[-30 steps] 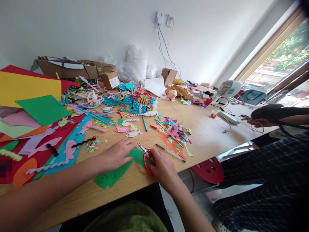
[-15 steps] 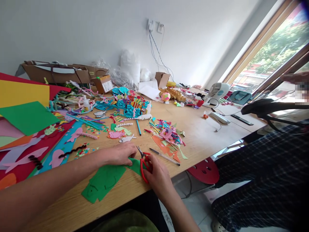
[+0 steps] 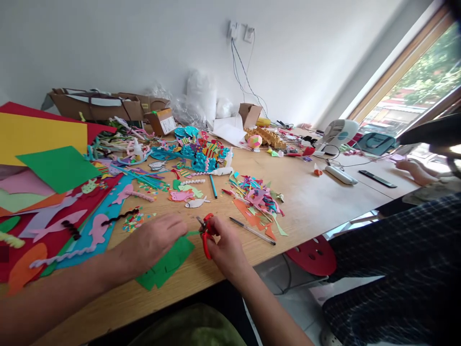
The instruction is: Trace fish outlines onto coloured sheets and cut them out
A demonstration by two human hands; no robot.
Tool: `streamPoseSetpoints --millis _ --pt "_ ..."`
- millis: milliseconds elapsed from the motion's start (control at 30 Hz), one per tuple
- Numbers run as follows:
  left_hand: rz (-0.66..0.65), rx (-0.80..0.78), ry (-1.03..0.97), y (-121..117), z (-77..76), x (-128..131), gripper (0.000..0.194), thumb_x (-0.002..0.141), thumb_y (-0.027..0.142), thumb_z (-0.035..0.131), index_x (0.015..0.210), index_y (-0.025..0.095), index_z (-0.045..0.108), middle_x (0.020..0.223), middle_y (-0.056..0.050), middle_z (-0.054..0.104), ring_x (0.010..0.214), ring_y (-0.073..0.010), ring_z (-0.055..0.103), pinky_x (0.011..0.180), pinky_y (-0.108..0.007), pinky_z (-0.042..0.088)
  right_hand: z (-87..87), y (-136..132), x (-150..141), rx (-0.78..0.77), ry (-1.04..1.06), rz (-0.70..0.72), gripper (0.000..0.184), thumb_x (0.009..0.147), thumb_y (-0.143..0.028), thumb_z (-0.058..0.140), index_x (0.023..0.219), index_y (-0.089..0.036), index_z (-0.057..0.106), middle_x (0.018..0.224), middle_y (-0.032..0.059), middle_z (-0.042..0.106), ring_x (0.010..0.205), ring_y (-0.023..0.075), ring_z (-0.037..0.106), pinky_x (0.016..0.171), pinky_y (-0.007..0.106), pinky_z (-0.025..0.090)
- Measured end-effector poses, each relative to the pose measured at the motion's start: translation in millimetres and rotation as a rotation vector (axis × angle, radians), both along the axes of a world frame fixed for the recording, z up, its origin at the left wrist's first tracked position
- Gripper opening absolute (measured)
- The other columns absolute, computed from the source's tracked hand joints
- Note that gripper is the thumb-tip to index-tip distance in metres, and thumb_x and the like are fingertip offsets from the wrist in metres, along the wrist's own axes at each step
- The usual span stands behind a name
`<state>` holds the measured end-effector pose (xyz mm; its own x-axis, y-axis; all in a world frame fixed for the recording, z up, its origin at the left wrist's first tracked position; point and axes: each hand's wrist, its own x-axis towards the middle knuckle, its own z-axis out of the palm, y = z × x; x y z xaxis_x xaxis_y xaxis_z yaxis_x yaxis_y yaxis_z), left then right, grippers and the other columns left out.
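My right hand grips a pair of scissors by the red handles, blades pointing up and left. The blades look nearly closed, close to a narrow green strip that sticks out beside my left fingers. My left hand is over a piece of green paper, its fingers closed at the paper's upper edge. Dark pen lines show on that paper, which has a notch at its lower end. The fingertips and part of the paper are hidden under the hand.
A pen and a heap of paper scraps are to the right. Paper fish and a blue marker sit ahead. Coloured sheets cover the left. A co-worker's hand rests at the table's right side.
My left hand has moved left, away from the scissors. The scissors have turned slightly and their handles have closed. Less green paper shows beside my right hand. The camera view has shifted left.
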<state>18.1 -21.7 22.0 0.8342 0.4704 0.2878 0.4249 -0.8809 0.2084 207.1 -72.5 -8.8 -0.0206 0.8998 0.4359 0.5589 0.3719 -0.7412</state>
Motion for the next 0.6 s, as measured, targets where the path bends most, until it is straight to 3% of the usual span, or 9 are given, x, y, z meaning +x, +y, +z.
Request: streamPoseSetpoints --millis 167,333,467,600 --pt "0.037 0.0 0.14 -26.7 -24.4 -26.1 0.017 0.083 0.009 0.044 0.081 0.02 0.056 0.084 -0.003 0.061 0.076 -0.0182 0.055 0.068 -0.029 0.044 -3.1 2.6 -8.2 -0.128 -0.197 0.187 0.017 0.064 -0.006 0.046 0.074 -0.02 0.049 0.067 -0.0022 0.052 0.062 0.0109 0.044 0.056 0.02 0.031" --pt "0.145 -0.045 0.097 -38.8 -37.3 -47.8 0.023 0.078 0.019 0.057 0.101 0.025 0.059 0.109 -0.003 0.061 0.101 -0.0215 0.055 0.088 -0.033 0.045 6.2 4.8 2.1 -0.248 -0.249 0.179 0.006 0.077 -0.015 0.049 0.072 -0.019 0.049 0.061 -0.0043 0.046 0.055 0.009 0.038 0.051 0.02 0.025" --pt "0.224 0.094 0.06 -47.9 -50.6 -62.8 0.03 0.081 0.022 0.052 0.111 0.026 0.059 0.118 -0.004 0.06 0.107 -0.0221 0.056 0.091 -0.034 0.047 9.0 13.6 2.6 -0.291 -0.257 0.144 0.008 0.08 -0.024 0.051 0.075 -0.018 0.053 0.061 -0.0041 0.048 0.054 0.0087 0.038 0.049 0.02 0.024" --pt "0.244 0.278 0.151 -60.4 -59.0 -67.0 0.04 0.081 0.029 0.054 0.121 0.025 0.055 0.123 -0.011 0.059 0.106 -0.0276 0.058 0.084 -0.039 0.052 8.5 25.2 -7.7 -0.323 -0.322 0.193 0.007 0.08 -0.024 0.053 0.076 -0.018 0.054 0.06 -0.0045 0.048 0.053 0.0085 0.038 0.049 0.02 0.022"
